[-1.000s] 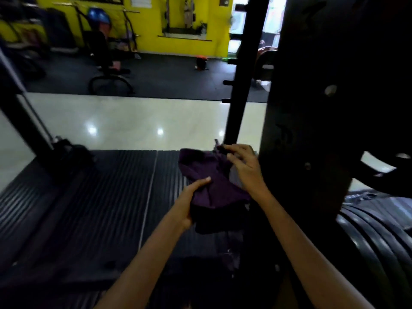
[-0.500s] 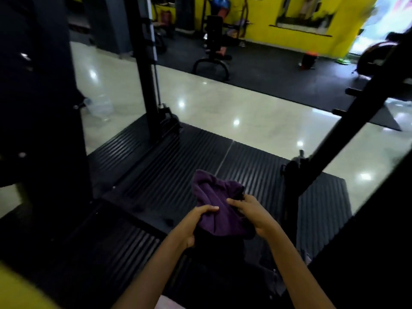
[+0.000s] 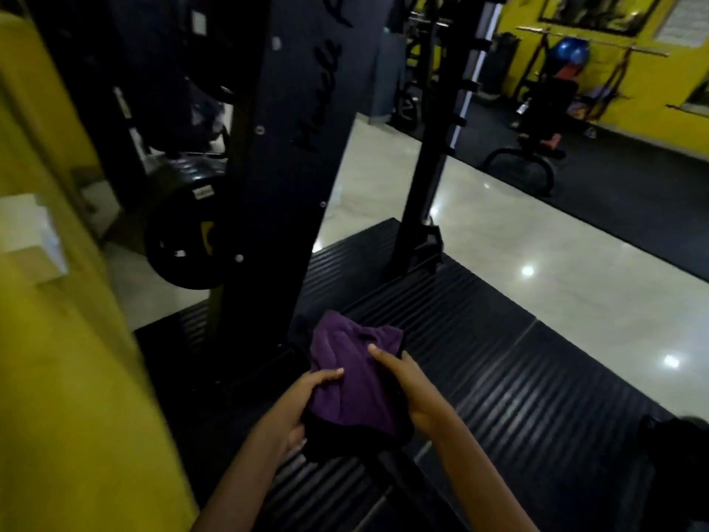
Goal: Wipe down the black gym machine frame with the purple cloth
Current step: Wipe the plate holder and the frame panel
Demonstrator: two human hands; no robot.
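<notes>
I hold the bunched purple cloth (image 3: 355,378) between both hands over the ribbed black platform (image 3: 518,397). My left hand (image 3: 297,407) grips its left side, thumb on top. My right hand (image 3: 410,385) grips its right side, with the fingers curled over the upper edge. The wide black upright of the gym machine frame (image 3: 291,155), with lettering on it, stands just beyond the cloth to the upper left. A thinner black post with pegs (image 3: 433,167) rises from the platform's far edge. The cloth touches no part of the frame that I can see.
A yellow padded column (image 3: 57,339) fills the left edge, close to my left arm. Black weight plates (image 3: 184,232) sit behind the wide upright. Glossy pale floor (image 3: 537,243) lies beyond the platform, and a bench machine (image 3: 537,140) and blue ball (image 3: 571,51) stand by the yellow wall.
My view has swung left: the wide upright and yellow column now fill the left side, and the thin post sits further back. Both hands still hold the cloth, regripped slightly.
</notes>
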